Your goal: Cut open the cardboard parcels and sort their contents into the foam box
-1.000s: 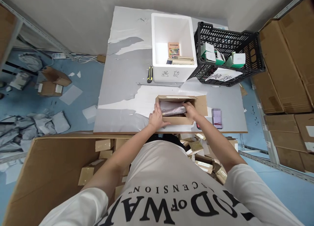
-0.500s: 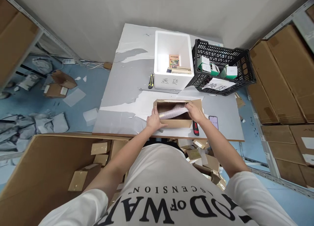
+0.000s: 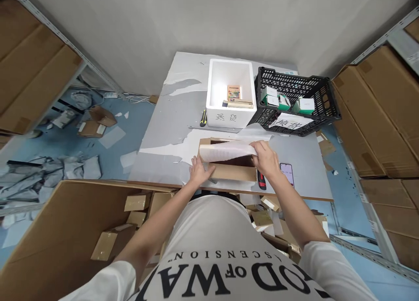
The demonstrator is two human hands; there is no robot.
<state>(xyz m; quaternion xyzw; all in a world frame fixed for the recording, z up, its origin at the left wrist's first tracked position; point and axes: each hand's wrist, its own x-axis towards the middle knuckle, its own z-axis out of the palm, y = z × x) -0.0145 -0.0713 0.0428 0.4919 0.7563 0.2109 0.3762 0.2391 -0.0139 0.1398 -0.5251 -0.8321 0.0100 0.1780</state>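
Note:
A small open cardboard box (image 3: pixel 233 172) stands near the table's front edge. My left hand (image 3: pixel 199 172) holds its left front corner, fingers along the left side and thumb on the front flap. With my right hand (image 3: pixel 264 157) I grip the right end of a whitish, bubble-wrapped package (image 3: pixel 225 152), long and flat. It lies across the top of the box, raised above the opening; its contents cannot be made out. Just right of the box is a red and black box cutter (image 3: pixel 261 180), partly under my right forearm. A lit phone (image 3: pixel 287 174) lies to the right of that forearm.
Behind the box stand a white foam bin (image 3: pixel 214 91) with small boxes inside and a black plastic crate (image 3: pixel 327 101) holding green-white boxes. A yellow-black cutter (image 3: pixel 203 118) lies beside the bin. A large carton (image 3: pixel 49 231) with parcels is below left.
My right hand has lifted the wrapped package from inside the box to above its opening. My left hand has shifted slightly on the box's corner. The camera view has tilted a little.

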